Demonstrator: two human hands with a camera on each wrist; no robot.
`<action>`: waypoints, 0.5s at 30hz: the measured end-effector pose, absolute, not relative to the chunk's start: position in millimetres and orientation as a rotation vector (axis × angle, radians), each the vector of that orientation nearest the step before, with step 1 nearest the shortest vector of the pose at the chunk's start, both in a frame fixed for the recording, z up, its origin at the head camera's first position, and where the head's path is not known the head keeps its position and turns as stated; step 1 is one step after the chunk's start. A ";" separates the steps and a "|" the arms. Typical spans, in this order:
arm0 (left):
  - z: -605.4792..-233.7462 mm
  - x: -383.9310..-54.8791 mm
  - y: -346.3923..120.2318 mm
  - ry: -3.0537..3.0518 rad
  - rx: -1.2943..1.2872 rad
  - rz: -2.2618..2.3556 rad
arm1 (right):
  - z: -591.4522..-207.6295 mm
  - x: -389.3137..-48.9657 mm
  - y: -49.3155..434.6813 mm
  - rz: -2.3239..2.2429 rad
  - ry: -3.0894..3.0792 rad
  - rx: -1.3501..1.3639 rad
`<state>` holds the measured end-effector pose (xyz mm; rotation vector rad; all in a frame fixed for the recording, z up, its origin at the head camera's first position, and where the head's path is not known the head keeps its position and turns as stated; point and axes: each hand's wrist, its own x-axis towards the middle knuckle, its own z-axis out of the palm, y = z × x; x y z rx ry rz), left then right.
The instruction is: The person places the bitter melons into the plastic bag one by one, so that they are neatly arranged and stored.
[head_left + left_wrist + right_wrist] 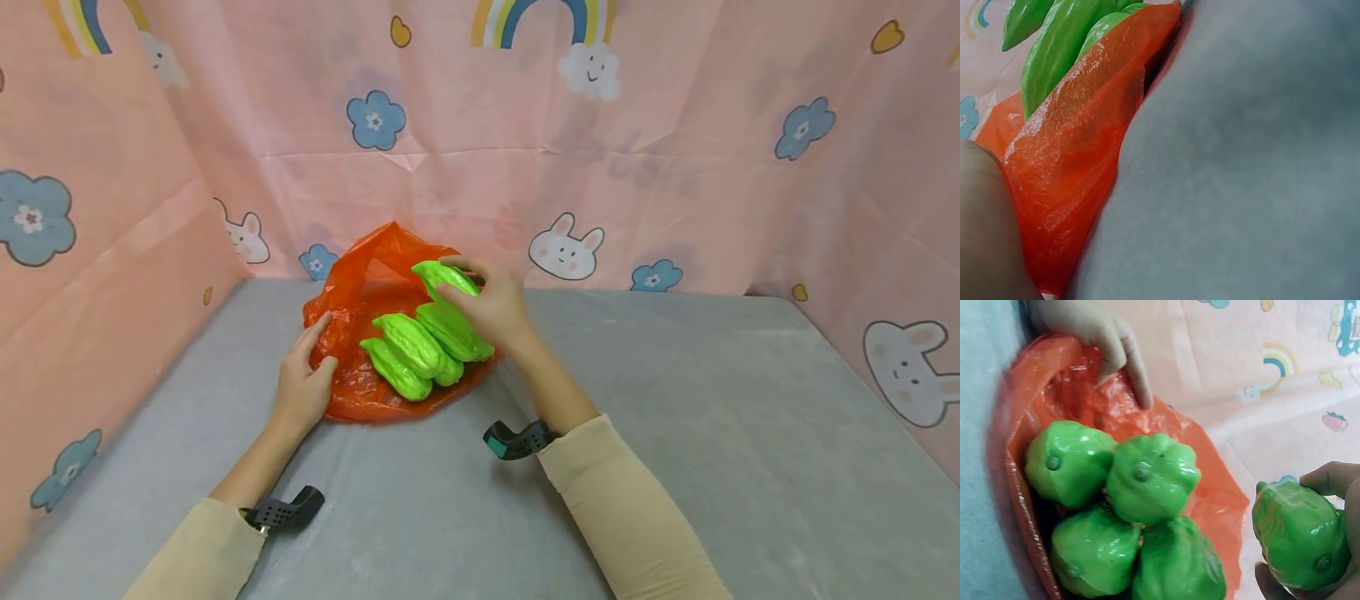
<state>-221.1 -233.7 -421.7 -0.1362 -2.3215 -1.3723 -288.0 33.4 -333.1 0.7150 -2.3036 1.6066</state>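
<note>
An orange-red plastic bag (341, 287) lies with its mouth open on the grey table, several green bitter melons (414, 346) inside. My left hand (302, 387) grips the bag's left edge between thumb and fingers. My right hand (501, 310) holds one more bitter melon (450, 279) over the right side of the bag, thumb on one side and fingers on the other. In the right wrist view this held melon (1297, 534) is apart from those in the bag, their rounded ends facing the camera. The left wrist view shows the bag's outer side (1075, 150) close up.
The grey tabletop (697, 442) stretches away to the right and in front of the bag. Pink printed cloth (457, 183) hangs behind the table and along both sides. Each forearm wears a black strap mount (525, 440) near the sleeve cuff.
</note>
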 end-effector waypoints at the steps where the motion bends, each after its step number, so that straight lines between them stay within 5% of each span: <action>1: -422.0 -221.1 -233.7 -2.322 -0.139 -1.371 | -335.0 -288.4 31.9 1.600 -2.308 0.721; 15: -423.0 -221.3 -234.0 -2.303 -0.153 -1.346 | -347.1 -283.5 18.1 1.579 -2.433 0.645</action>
